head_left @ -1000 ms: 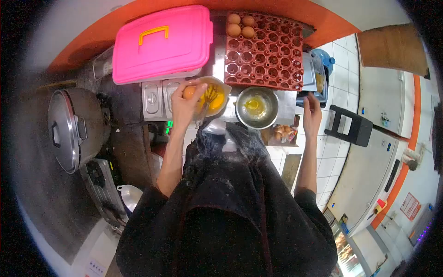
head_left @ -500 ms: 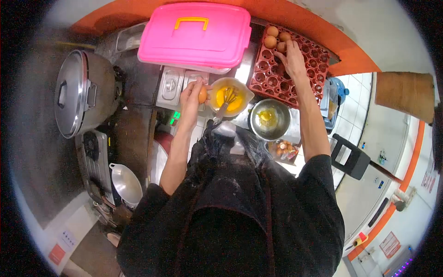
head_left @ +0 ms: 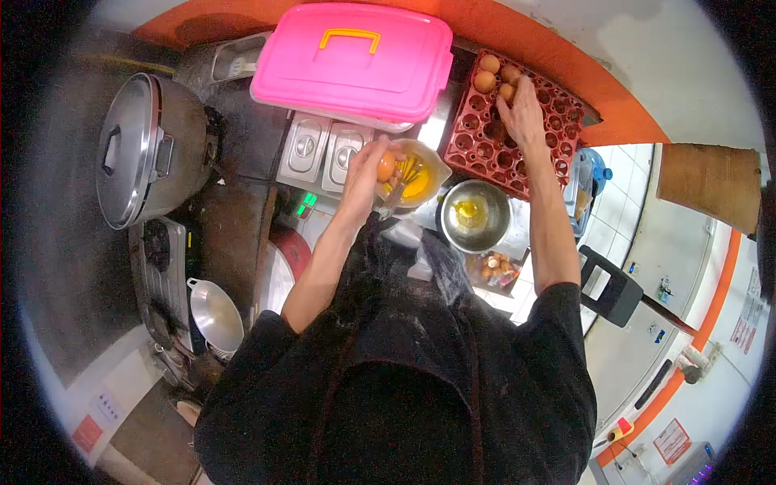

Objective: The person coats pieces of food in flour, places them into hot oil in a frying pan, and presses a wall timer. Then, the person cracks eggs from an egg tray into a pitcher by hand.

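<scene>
Over the left edge of the pale mixing bowl (head_left: 437,174), my left hand (head_left: 365,182) holds a brown egg (head_left: 385,166). Yellow egg and a whisk (head_left: 411,171) are in that bowl. My right hand (head_left: 524,117) reaches onto the red egg tray (head_left: 477,147), its thumb and fingers around a brown egg (head_left: 507,91) still in the tray. Beside it sit several other eggs (head_left: 485,81). A steel bowl (head_left: 477,236) with raw egg in it stands just below the tray.
A pink lidded box (head_left: 352,69) lies at the back, with lidded steel containers (head_left: 305,148) in front. To the left are a large pot (head_left: 174,145), a stove (head_left: 166,275) and a pan (head_left: 216,315). Eggshells (head_left: 495,267) lie below the steel bowl.
My right hand has moved from beside the tray onto the eggs and closed around one. My left hand keeps its egg, now nearer the whisk. The camera view has shifted.
</scene>
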{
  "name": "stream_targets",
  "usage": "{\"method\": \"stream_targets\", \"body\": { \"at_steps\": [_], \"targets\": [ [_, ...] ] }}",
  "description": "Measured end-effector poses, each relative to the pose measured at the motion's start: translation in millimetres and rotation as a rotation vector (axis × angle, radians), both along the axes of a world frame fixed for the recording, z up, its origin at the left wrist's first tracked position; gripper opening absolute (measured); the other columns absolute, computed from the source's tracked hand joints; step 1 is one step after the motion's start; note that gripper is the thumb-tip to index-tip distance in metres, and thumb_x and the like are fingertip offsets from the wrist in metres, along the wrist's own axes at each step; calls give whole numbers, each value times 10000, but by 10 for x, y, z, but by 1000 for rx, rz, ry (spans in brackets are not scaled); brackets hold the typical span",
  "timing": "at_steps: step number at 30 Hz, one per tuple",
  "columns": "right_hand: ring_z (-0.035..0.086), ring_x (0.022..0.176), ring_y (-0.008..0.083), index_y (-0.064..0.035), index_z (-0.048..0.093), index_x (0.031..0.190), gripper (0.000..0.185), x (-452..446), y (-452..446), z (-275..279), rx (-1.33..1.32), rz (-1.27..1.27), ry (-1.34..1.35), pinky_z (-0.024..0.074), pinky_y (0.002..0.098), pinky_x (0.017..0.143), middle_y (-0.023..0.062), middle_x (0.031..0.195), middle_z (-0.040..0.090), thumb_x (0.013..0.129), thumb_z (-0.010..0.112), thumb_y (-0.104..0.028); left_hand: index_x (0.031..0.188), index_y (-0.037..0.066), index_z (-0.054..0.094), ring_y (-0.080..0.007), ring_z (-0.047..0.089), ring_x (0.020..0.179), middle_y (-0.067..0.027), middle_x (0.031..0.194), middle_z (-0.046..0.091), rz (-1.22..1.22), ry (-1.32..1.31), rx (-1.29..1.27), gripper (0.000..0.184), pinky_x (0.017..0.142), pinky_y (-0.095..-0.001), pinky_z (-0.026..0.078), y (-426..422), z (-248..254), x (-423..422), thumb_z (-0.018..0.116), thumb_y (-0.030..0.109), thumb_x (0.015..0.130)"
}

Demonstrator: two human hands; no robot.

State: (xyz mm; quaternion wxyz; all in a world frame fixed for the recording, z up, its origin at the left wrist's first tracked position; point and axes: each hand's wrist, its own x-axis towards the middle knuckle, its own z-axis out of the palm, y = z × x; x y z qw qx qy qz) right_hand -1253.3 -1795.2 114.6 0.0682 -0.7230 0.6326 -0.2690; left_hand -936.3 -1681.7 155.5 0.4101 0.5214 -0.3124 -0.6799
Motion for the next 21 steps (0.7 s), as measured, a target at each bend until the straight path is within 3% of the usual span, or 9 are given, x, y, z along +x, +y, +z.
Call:
{"method": "stream_targets", "body": {
  "at_steps": [1, 3, 4, 8, 10, 13, 14, 17, 21],
  "targets": [
    [561, 1070, 430, 8, 431, 1278, 465, 85, 20, 123, -7, 3, 4, 472, 475, 935, 261, 1177, 546, 890, 645, -133, 1100, 37, 607, -123, 603, 718, -86, 922, 667, 4, 15, -21, 373, 600, -247, 485, -26, -7, 0, 495, 385, 1023],
    [546, 1164, 408, 18, 462, 1326, 461, 318, 250, 369, -117, -174, -386, 434, 437, 1005, 267, 1258, 553, 950, 584, -220, 1107, 38, 604, -125, 604, 724, -85, 923, 665, 31, 58, 17, 377, 604, -253, 486, -26, -21, -45, 487, 388, 1025],
    [529, 1226, 377, 23, 482, 1350, 488, 424, 437, 472, 44, -205, -448, 397, 406, 1049, 269, 1312, 545, 984, 552, -291, 1114, 40, 601, -126, 605, 730, -84, 924, 664, 52, 97, 60, 382, 607, -259, 487, -19, -43, -81, 480, 391, 1027],
    [594, 1066, 276, 43, 481, 1262, 397, 1297, 1155, 834, 67, -233, -827, 466, 364, 934, 210, 1170, 597, 970, 605, -197, 1158, 23, 588, -134, 604, 775, -98, 973, 654, 114, 239, 30, 426, 650, -258, 484, 60, -229, -286, 476, 413, 1028],
    [595, 1084, 348, 31, 471, 1268, 418, 1554, 1408, 470, 176, -94, -702, 465, 418, 955, 236, 1189, 581, 948, 628, -187, 1208, 20, 569, -163, 624, 893, -108, 1075, 637, 151, 123, -47, 430, 751, -287, 512, 69, -300, -397, 445, 395, 1039],
    [590, 1101, 372, 29, 474, 1267, 414, 1733, 1518, 470, 290, -65, -679, 459, 433, 966, 247, 1213, 571, 949, 628, -188, 1215, 17, 575, -177, 613, 1021, -109, 1161, 607, 191, 124, 8, 425, 861, -312, 508, 136, -236, -394, 419, 374, 1045],
    [587, 1124, 375, 32, 450, 1297, 439, 1696, 1502, 492, 347, -44, -789, 452, 430, 982, 253, 1247, 559, 957, 619, -190, 1225, 16, 571, -174, 604, 1066, -108, 1186, 598, 198, 112, 10, 436, 892, -318, 503, 151, -490, -350, 409, 379, 1048],
    [588, 1131, 375, 30, 416, 1335, 478, 1689, 1511, 563, 241, -149, -941, 449, 425, 995, 259, 1265, 550, 955, 618, -178, 1233, 11, 565, -172, 605, 1048, -113, 1198, 590, 165, 262, 41, 447, 867, -319, 513, 180, -384, -272, 396, 383, 1052],
    [592, 1128, 345, 11, 420, 1329, 455, 1757, 1512, 503, 274, 99, -664, 455, 400, 990, 246, 1243, 555, 960, 613, -172, 1266, 50, 543, -175, 603, 1056, -85, 1170, 606, 129, 100, -54, 443, 906, -322, 501, 137, -490, -324, 341, 390, 1068]
  ]
}}
